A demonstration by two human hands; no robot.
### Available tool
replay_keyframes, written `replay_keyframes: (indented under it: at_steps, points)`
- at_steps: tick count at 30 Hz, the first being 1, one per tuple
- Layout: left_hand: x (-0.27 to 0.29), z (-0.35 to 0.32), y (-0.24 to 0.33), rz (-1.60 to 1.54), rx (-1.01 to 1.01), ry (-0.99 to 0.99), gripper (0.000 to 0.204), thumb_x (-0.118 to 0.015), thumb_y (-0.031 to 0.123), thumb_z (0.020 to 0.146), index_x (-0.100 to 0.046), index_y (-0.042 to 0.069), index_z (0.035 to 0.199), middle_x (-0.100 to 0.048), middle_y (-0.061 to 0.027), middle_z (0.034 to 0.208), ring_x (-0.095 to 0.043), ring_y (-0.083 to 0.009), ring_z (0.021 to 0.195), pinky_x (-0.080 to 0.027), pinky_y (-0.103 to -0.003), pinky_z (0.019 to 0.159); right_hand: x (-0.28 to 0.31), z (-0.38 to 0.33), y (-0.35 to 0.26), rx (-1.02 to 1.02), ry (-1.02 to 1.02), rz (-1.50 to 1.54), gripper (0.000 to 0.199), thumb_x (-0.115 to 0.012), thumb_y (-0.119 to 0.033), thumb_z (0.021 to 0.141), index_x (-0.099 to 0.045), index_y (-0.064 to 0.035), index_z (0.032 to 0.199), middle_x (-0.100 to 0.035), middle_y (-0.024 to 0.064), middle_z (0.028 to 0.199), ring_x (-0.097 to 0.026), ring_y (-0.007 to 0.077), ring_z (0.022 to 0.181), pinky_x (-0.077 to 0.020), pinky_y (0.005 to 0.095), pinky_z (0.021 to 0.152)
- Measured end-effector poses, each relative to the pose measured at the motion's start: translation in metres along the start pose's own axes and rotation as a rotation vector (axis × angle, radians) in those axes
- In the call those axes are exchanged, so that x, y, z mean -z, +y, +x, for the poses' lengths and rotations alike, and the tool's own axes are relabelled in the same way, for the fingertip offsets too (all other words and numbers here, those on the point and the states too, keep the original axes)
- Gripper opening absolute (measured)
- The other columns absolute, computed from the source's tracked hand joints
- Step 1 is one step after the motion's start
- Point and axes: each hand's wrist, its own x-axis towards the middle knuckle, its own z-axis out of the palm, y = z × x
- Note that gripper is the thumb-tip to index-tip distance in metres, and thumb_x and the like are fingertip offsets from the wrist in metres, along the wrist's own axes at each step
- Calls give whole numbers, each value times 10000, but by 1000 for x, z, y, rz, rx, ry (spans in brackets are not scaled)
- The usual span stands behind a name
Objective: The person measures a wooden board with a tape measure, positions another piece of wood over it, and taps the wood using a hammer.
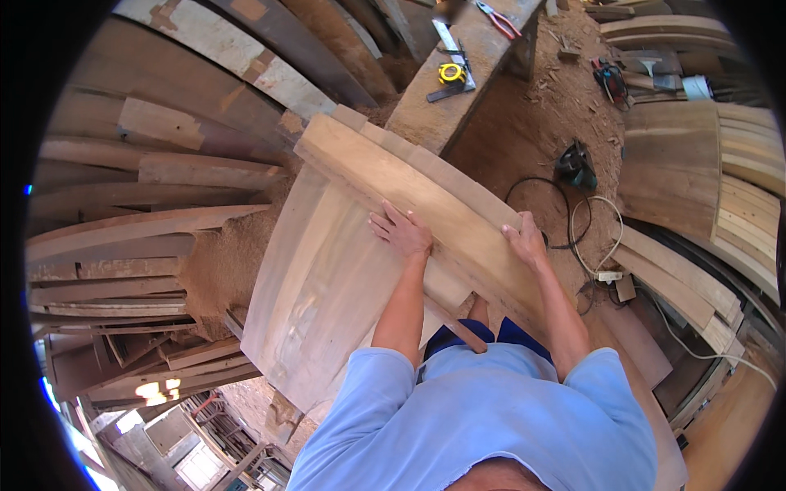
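A long pale wooden plank (393, 168) lies slantwise before me, on top of a wide flat wooden panel (307, 270). My left hand (401, 233) rests with its fingers spread at the plank's near edge, by the panel. My right hand (526, 240) grips the plank's far edge toward its right part, thumb on top and fingers partly hidden over the side. Another thin board (467, 186) shows along that far edge. A narrow wooden strip (458, 323) juts toward my waist.
Beyond, a wooden beam (438, 102) bears a yellow tape measure (451, 74), a square (454, 49) and red-handled pliers (499, 20). A power tool (575, 166), cables (565, 213) and a power strip (608, 277) lie on the sawdust-covered floor. Stacked boards (164, 172) stand at left, others (667, 164) at right.
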Motion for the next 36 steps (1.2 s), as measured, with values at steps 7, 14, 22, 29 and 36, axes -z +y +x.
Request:
replay_keyframes:
  at_steps: [7,14,22,29,36]
  points:
    - [3,0,3,-28,-2,2,723,-512,312,971,-212,68,1582,-129,-388,1584,-103,-537,1485,-110,-612,1204,0,5,6,-8,-14,-16,524,-666,-333,914,-486,9,1269,-651,310,1158,-642,441,1100,-480,489,956]
    - [5,-2,4,-47,-1,21,723,-528,304,959,-232,66,1574,-130,-386,1584,-109,-540,1482,-112,-613,1203,3,-9,-10,0,29,-32,543,-696,-284,895,-487,8,1302,-648,291,1161,-629,427,1114,-476,481,963]
    - [10,-5,4,-70,6,7,711,-525,288,971,-223,83,1581,-132,-366,1595,-105,-525,1488,-128,-624,1195,-57,-133,-34,581,-324,-521,548,-694,-316,863,-532,-14,1290,-579,208,1110,-575,375,1051,-482,502,894]
    - [-2,-4,4,-48,-53,18,710,-496,329,968,-243,54,1573,-171,-388,1576,-116,-538,1485,-120,-600,1210,-111,-176,-10,476,-266,-468,483,-595,-109,858,-509,-68,1331,-566,236,1082,-602,429,960,-510,535,812]
    - [-5,4,-2,-8,-35,70,712,-500,327,966,-247,52,1571,-170,-387,1579,-144,-535,1478,-133,-610,1199,-52,-171,-7,442,-559,-394,609,-591,-89,872,-437,-70,1461,-632,238,1052,-626,436,1011,-513,529,832]
